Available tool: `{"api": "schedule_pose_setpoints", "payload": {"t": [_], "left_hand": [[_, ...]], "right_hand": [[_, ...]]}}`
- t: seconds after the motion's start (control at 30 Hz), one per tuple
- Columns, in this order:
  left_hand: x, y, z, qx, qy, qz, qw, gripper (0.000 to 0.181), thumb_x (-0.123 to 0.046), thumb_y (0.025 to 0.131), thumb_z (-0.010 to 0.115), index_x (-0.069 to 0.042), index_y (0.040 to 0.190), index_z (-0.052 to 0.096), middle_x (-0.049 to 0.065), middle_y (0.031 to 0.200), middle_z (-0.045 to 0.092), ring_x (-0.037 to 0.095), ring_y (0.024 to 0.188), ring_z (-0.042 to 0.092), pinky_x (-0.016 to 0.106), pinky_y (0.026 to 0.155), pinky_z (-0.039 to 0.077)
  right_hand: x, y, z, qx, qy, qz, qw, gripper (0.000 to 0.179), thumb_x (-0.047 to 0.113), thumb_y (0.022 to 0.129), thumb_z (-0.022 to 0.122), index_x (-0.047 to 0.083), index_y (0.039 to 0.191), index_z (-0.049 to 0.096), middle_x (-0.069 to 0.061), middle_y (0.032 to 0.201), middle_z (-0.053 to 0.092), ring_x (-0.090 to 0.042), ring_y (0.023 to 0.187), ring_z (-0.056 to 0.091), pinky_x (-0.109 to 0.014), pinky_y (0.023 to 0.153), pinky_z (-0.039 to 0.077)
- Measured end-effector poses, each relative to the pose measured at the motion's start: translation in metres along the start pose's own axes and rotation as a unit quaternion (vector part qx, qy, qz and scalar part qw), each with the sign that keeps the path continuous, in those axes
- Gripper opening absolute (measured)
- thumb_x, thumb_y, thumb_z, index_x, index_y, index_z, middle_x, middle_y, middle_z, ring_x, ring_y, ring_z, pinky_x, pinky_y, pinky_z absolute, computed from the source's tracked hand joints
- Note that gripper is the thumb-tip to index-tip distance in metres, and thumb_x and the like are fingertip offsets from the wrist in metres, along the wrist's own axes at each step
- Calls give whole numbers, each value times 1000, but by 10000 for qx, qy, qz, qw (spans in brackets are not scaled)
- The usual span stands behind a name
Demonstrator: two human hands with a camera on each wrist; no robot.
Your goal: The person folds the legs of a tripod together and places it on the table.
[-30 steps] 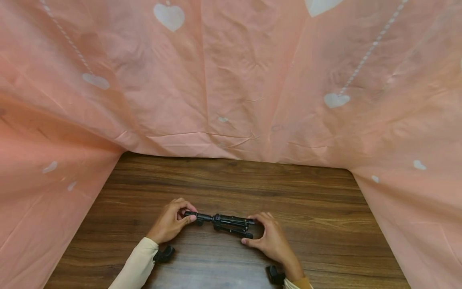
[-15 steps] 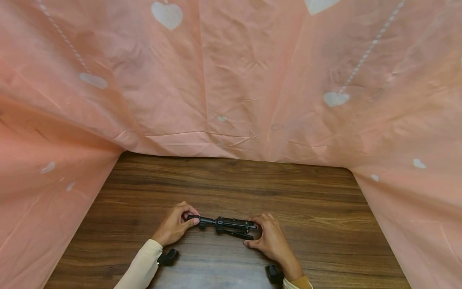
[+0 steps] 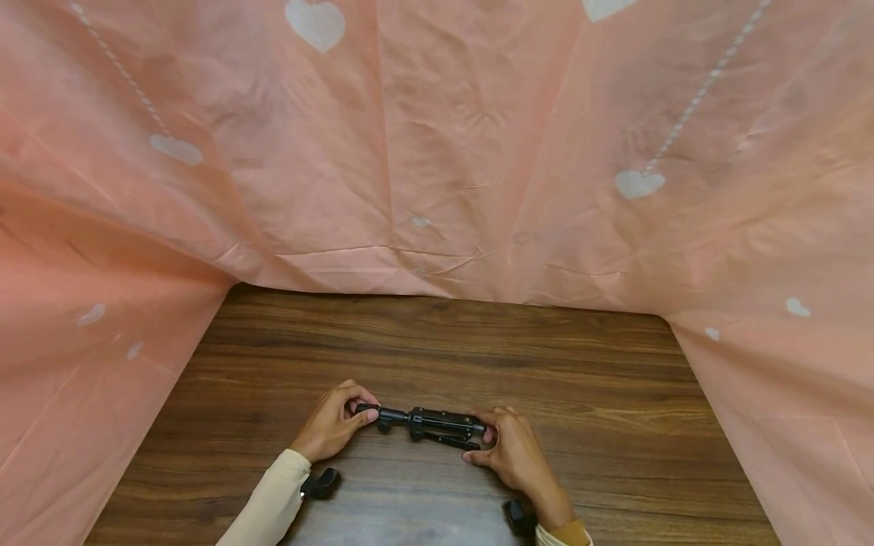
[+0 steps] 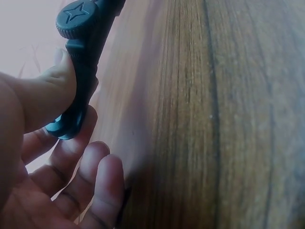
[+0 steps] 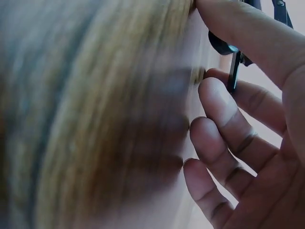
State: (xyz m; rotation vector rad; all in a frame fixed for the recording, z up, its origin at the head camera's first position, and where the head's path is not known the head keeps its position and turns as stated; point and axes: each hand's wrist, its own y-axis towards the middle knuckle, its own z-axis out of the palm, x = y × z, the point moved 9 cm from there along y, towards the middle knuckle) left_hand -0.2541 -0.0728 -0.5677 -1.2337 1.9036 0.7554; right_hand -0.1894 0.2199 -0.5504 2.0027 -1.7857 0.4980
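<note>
A small black tripod [image 3: 442,419] lies sideways just above or on the wooden table, its legs toward the right and one leg angled a little away from the others. My left hand [image 3: 331,426] pinches its narrow left end between thumb and fingers. In the left wrist view, a round knob [image 4: 76,18] with a star mark sits beside the thumb, and the other fingers are loosely bent underneath. My right hand [image 3: 517,453] holds the leg ends, thumb on the near leg and fingers at the far ones. The right wrist view shows only parts of the legs [image 5: 234,71].
The brown wooden table [image 3: 437,341] is edged at the back and both sides by a pink cloth [image 3: 444,152] with white hearts. Black wrist-worn devices hang by the left wrist [image 3: 321,484] and right wrist [image 3: 520,518].
My left hand and the tripod have shifted slightly right and toward me, bringing the leg ends deeper between the right thumb and fingers. The right hand has barely moved.
</note>
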Motion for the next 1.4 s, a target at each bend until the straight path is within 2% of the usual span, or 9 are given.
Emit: {"api": "schedule_pose_setpoints", "payload": {"t": [0.27,0.43,0.53,0.8,0.93,1.03,1.23,1.33,1.4], "left_hand": [[2,-1,-2,-55,14,-5,10000,12,-22,89,85,-23,100,79,-8,84,58,8,76,51,21,68,42],[4,-2,-2,-22,57,-115,9999,12,-22,89,85,-23,100,79,-8,84,57,10,77,52,21,69,42],[6,-2,-2,-19,215,-192,9996,12,-23,89,85,-24,99,79,-8,84,57,10,79,51,22,71,42],[6,1,-2,-116,1001,-317,9944,12,-24,86,88,-28,95,81,-12,85,60,6,81,51,24,76,42],[5,4,-3,-166,954,-284,9949,14,-23,84,91,-29,92,80,-13,86,61,5,81,52,24,76,44],[5,4,-4,-138,841,-270,9960,16,-22,84,91,-27,95,81,-12,88,63,5,81,53,23,76,46],[2,-1,-12,-166,988,-178,9948,20,-25,90,87,-21,109,80,-9,92,65,9,84,56,26,79,48],[-3,-4,-19,-300,1204,-96,9922,25,-27,93,84,-17,115,78,-6,96,67,12,89,58,31,82,50],[-8,-5,-25,-419,1382,0,9895,30,-29,95,82,-14,120,77,-3,100,70,15,93,61,36,85,53]], "right_hand": [[2,0,2,138,-3,-97,9999,64,36,66,103,22,124,81,19,65,51,0,71,46,-21,59,39],[2,1,3,129,-51,-68,9999,61,37,65,102,22,121,82,21,62,50,0,69,46,-21,59,40],[3,1,3,96,-75,-61,9999,61,38,63,102,21,119,83,20,63,51,0,69,48,-22,60,42],[0,-1,6,149,-62,126,9998,60,39,63,101,22,118,83,20,62,54,1,66,48,-22,57,41],[-2,-1,6,165,-44,163,9997,60,40,65,100,24,120,82,20,61,54,2,63,48,-22,54,40],[-3,-1,6,209,25,127,9997,62,42,67,99,23,123,81,20,60,54,3,62,46,-22,54,39],[-5,-4,2,382,682,191,9968,79,42,72,97,15,141,70,12,73,61,-1,66,50,-21,64,44],[-7,-6,-7,242,728,240,9968,80,41,73,96,15,143,68,7,87,68,-7,79,58,-25,74,51],[-6,-5,-15,98,629,196,9978,78,39,74,96,14,143,68,3,97,73,-13,90,65,-32,84,56]]}}
